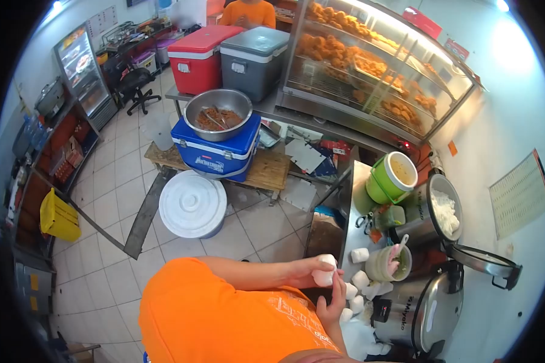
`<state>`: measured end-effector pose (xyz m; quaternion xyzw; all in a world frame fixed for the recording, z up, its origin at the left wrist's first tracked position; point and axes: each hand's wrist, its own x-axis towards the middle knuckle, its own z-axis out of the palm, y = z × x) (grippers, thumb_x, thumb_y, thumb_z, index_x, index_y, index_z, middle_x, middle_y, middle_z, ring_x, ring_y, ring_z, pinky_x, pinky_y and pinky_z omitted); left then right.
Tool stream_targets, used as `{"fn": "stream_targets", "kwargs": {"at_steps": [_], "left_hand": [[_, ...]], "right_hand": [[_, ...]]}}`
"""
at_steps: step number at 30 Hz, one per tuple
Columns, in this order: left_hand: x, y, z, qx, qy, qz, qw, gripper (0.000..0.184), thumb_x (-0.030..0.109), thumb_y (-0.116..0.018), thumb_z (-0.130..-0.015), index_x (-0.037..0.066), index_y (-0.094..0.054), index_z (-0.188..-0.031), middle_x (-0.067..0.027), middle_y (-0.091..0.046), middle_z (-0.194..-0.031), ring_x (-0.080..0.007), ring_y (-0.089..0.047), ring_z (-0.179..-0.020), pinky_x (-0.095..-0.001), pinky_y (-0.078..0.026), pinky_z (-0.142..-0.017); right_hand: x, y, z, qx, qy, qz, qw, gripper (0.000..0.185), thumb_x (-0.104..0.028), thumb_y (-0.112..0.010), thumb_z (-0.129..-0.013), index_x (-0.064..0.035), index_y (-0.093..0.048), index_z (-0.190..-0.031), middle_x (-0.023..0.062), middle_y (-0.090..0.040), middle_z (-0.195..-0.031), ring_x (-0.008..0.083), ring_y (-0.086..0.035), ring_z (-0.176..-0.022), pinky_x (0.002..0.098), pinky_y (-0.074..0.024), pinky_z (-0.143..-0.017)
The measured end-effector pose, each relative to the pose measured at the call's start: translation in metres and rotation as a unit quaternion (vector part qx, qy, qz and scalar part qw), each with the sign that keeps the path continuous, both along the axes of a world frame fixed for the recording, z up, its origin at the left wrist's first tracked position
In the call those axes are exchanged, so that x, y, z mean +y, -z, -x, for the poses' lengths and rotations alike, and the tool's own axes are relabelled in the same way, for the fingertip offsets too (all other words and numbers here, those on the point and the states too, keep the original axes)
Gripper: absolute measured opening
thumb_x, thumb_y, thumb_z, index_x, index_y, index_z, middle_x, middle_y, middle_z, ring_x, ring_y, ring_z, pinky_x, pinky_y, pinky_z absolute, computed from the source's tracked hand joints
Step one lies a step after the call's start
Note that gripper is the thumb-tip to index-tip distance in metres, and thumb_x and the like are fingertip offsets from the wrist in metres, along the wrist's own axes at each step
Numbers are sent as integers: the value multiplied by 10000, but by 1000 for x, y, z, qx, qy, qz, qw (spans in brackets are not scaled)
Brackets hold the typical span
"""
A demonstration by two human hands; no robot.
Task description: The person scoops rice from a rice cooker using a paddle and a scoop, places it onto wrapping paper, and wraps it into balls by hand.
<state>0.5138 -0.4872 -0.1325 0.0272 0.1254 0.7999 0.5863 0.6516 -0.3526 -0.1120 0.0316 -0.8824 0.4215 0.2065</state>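
A small white wrapped bundle (324,276), plump and rounded, is gripped in my left hand (306,271), whose fingers curl round its upper side. My right hand (331,307) comes up from below, its fingertips against the bundle's lower right side. Several similar white bundles (360,279) lie on the counter just beyond my hands. Next to them stands a clear tub (378,265) with a pink-and-white utensil (396,257) in it. An open pot of white rice (444,213) is farther along. What is inside the held bundle is hidden.
A steel Miyako cooker (415,308), an open lid (484,261) and a green jug (389,178) crowd the counter. Behind are a glass case of fried food (369,66), coolers (254,57), a steel bowl (218,100) on a blue cooler (215,154), a white lidded bucket (192,204) and another person (248,13).
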Motion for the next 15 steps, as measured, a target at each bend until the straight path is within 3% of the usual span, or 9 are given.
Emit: {"fn": "stream_targets", "kwargs": {"at_steps": [2,3,5,8,10,11,13,14,15], "left_hand": [[-23,14,31,26,-76,78,994,269,161,-764,-933,79,-603,-1133,-100,-694,-1131,-215,-696,-1076,-378,-588,-963],[-36,23,52,35,-92,113,989,333,121,-754,-930,91,-554,-1195,-106,-670,-1154,-237,-669,-1105,-410,-587,-969],[-59,37,84,94,-170,231,954,430,157,-803,-901,86,-541,-1235,-91,-672,-1137,-210,-671,-1080,-377,-593,-927],[-112,119,141,324,-156,416,835,713,283,-913,-775,59,-518,-1324,-106,-678,-1137,-216,-661,-1070,-364,-561,-934],[-175,182,170,421,-95,558,709,921,350,-953,-667,24,-499,-1399,-154,-684,-1169,-284,-659,-1094,-394,-537,-967],[-218,248,173,428,-118,623,644,946,342,-951,-643,11,-507,-1409,-183,-687,-1201,-332,-660,-1113,-424,-532,-978],[-313,271,168,383,123,751,523,710,439,-834,-768,32,-649,-1320,-237,-636,-1363,-359,-622,-1262,-434,-518,-1040],[-381,413,136,456,176,811,323,625,432,-774,-837,57,-675,-1326,-224,-639,-1374,-325,-620,-1287,-428,-507,-1069],[-423,381,112,357,284,797,396,586,415,-733,-892,124,-648,-1394,-146,-618,-1438,-301,-607,-1312,-424,-500,-1088]], "right_hand": [[-20,-1,45,-26,-23,-88,996,678,-42,-612,-734,28,-555,-1406,235,-566,-1406,429,-481,-1357,524,-316,-1174],[-30,-3,72,-30,-44,-102,993,658,-58,-634,-740,15,-572,-1391,223,-567,-1404,416,-472,-1368,520,-330,-1158],[-44,21,109,-64,-56,-160,984,678,-70,-677,-757,-13,-555,-1422,192,-519,-1449,401,-463,-1370,498,-320,-1179],[-52,87,144,-195,-86,-80,974,586,-194,-692,-864,-26,-579,-1414,214,-517,-1468,417,-455,-1395,477,-384,-1150],[-30,184,139,-328,-60,-13,943,576,-223,-691,-896,-46,-580,-1432,228,-574,-1394,382,-523,-1330,421,-421,-1124],[-12,240,125,-403,-29,-10,914,585,-217,-701,-895,-61,-580,-1445,235,-609,-1341,346,-578,-1273,382,-453,-1093],[36,353,66,-494,0,-107,863,449,-268,-685,-905,-70,-695,-1308,204,-712,-1186,334,-673,-1140,389,-534,-992],[47,366,40,-539,14,-122,833,430,-265,-693,-896,-70,-704,-1279,200,-717,-1177,333,-679,-1124,393,-540,-978],[52,361,21,-580,28,-113,807,410,-262,-700,-888,-70,-714,-1250,195,-722,-1168,331,-686,-1109,396,-545,-965]]}}
